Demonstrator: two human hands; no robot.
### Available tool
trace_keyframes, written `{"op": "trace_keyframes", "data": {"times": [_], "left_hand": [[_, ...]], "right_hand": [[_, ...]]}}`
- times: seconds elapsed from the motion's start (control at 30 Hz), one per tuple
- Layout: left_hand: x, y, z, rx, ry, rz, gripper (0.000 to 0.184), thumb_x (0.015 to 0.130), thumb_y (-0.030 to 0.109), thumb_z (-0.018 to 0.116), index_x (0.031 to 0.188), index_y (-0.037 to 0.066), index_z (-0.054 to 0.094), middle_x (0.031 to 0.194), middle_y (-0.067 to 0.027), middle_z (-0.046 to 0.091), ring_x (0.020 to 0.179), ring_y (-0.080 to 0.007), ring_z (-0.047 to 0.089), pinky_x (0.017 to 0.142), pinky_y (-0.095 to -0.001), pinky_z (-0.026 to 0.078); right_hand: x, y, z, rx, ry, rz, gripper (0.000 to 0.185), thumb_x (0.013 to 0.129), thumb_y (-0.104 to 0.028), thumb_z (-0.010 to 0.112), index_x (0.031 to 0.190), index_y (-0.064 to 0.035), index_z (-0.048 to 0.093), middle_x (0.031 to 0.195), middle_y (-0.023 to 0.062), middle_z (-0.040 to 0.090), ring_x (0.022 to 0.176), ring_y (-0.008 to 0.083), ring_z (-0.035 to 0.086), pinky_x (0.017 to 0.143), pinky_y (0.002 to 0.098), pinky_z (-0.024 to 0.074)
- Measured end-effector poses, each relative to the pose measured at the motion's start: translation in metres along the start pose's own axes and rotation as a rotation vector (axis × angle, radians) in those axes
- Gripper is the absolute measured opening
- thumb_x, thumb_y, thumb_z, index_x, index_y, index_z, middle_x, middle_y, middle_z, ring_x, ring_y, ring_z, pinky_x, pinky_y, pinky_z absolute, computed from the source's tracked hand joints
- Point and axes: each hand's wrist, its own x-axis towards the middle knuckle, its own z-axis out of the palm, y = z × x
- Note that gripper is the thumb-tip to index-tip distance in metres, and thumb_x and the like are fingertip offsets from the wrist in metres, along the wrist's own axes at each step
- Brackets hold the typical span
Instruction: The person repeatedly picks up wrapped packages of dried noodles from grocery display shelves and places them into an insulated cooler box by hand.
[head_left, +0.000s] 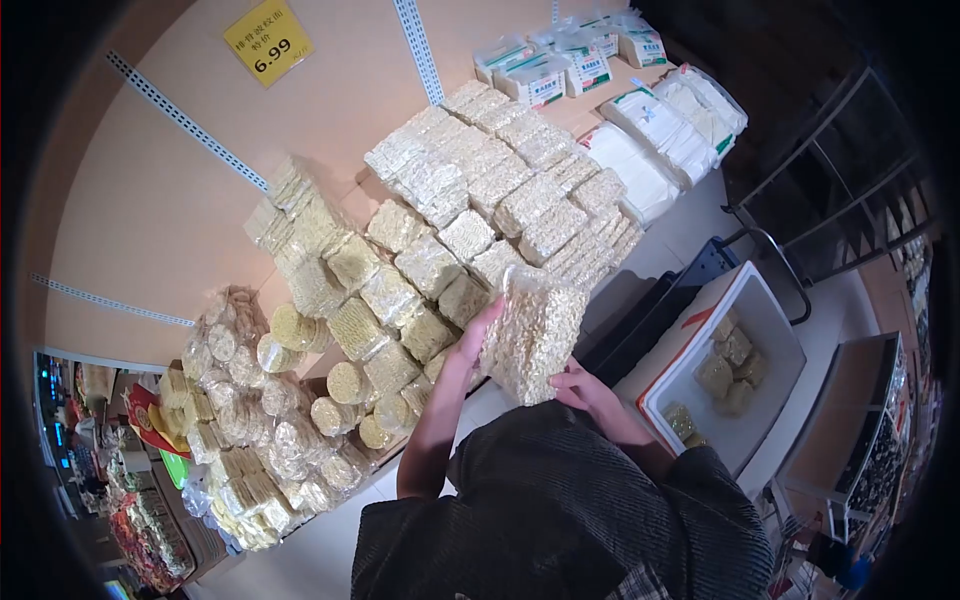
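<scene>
Between my two hands is a clear-wrapped pack of dried noodles (530, 340), pale and wavy, held up in front of my chest. My left hand (478, 335) grips its left side, the fingers partly hidden behind it. At the lower right corner, my right hand (582, 388) pinches the wrapping. Just beyond lies a large display of noodle packs: square blocks (425, 335) in the middle, pale stacked packs (500, 185) at the back, and round noodle cakes (347, 383) nearer on the left.
A white foam box (700, 350) with several noodle packs inside stands on my right, beside a dark trolley (640, 310). White bags (650, 125) lie at the shelf's far end. A yellow price sign (268, 42) hangs on the back panel. A metal rack (830, 170) is at right.
</scene>
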Motion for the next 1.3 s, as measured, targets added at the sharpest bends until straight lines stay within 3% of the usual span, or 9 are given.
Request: {"op": "trace_keyframes", "data": {"times": [0.17,0.27,0.37,0.4,0.53,0.6,0.83,1.07,1.3], "left_hand": [[0.083,0.019,-0.035,0.447,0.201,-0.032,0.088,0.108,0.063,0.041,0.167,-0.001,0.023,0.175,-0.0177,0.019,0.16,-0.0287,0.026,0.13,-0.0406,0.019],[0.112,0.026,-0.053,0.524,0.267,0.081,0.072,0.114,0.056,0.034,0.16,0.002,0.042,0.162,-0.013,0.044,0.149,-0.0226,0.042,0.125,-0.0368,0.03],[0.102,0.043,-0.043,0.328,0.232,0.171,0.063,0.116,0.05,0.03,0.157,0.005,0.045,0.158,-0.0095,0.05,0.144,-0.0222,0.048,0.121,-0.0389,0.036],[0.097,0.043,-0.046,0.352,0.302,0.153,0.061,0.116,0.05,0.031,0.155,0.006,0.047,0.156,-0.0096,0.051,0.142,-0.0224,0.05,0.119,-0.0407,0.038],[0.072,0.011,-0.079,0.248,0.483,0.123,0.049,0.113,0.039,0.045,0.149,0.008,0.051,0.147,-0.0112,0.059,0.139,-0.0227,0.054,0.115,-0.041,0.042],[0.056,-0.04,-0.123,0.248,0.379,0.249,0.045,0.11,0.031,0.05,0.148,0.007,0.052,0.143,-0.0126,0.061,0.138,-0.0248,0.056,0.115,-0.0417,0.043],[0.024,-0.094,-0.101,-0.195,0.766,0.035,0.036,0.108,0.024,0.058,0.14,0.007,0.058,0.133,-0.012,0.068,0.127,-0.0263,0.064,0.109,-0.0423,0.05],[0.005,-0.113,-0.096,-0.229,0.897,0.054,0.038,0.107,0.025,0.06,0.141,0.008,0.058,0.134,-0.0114,0.068,0.126,-0.0261,0.065,0.106,-0.0413,0.051],[-0.002,-0.124,-0.108,-0.28,0.931,0.093,0.039,0.108,0.026,0.059,0.143,0.009,0.057,0.137,-0.0099,0.067,0.125,-0.0239,0.065,0.105,-0.0403,0.049]], "right_hand": [[0.051,-0.051,-0.034,-0.01,-0.011,0.002,0.083,0.09,-0.006,0.071,0.161,0.0019,0.028,0.154,0.0194,0.051,0.142,0.0349,0.052,0.12,0.0537,0.0406],[0.079,-0.09,-0.032,0.015,-0.073,0.003,0.072,0.093,-0.006,0.068,0.156,0.005,0.035,0.146,0.0225,0.057,0.134,0.0384,0.059,0.114,0.0594,0.0464],[0.109,-0.122,-0.049,0.072,-0.001,-0.023,0.058,0.096,-0.006,0.066,0.148,0.0067,0.044,0.133,0.0256,0.065,0.118,0.0415,0.068,0.105,0.0629,0.0535],[0.124,-0.129,-0.071,-0.03,0.039,-0.021,0.062,0.098,-0.016,0.068,0.151,0.0049,0.044,0.136,0.0224,0.065,0.122,0.0376,0.066,0.108,0.0624,0.0522],[0.19,-0.199,-0.093,-0.061,0.253,-0.052,0.046,0.098,-0.007,0.07,0.138,0.0068,0.052,0.126,0.0183,0.067,0.113,0.0292,0.069,0.098,0.0524,0.0605],[0.23,-0.237,-0.095,-0.153,0.31,-0.133,0.049,0.098,-0.014,0.074,0.138,0.0037,0.052,0.136,0.0163,0.057,0.117,0.0248,0.063,0.092,0.0445,0.0633],[0.378,-0.322,-0.162,0.012,0.349,-0.064,0.066,0.089,-0.029,0.087,0.145,-0.0143,0.054,0.138,0.0139,0.047,0.116,0.0276,0.057,0.088,0.0448,0.0625],[0.454,-0.339,-0.181,0.077,0.421,0.006,0.122,0.071,-0.037,0.099,0.163,-0.0133,0.022,0.151,0.0162,0.029,0.121,0.0325,0.046,0.096,0.0471,0.0555],[0.49,-0.338,-0.147,0.036,0.525,-0.004,0.107,0.075,-0.036,0.097,0.157,-0.0108,0.033,0.145,0.0166,0.035,0.115,0.0308,0.045,0.097,0.0467,0.0548]]}}
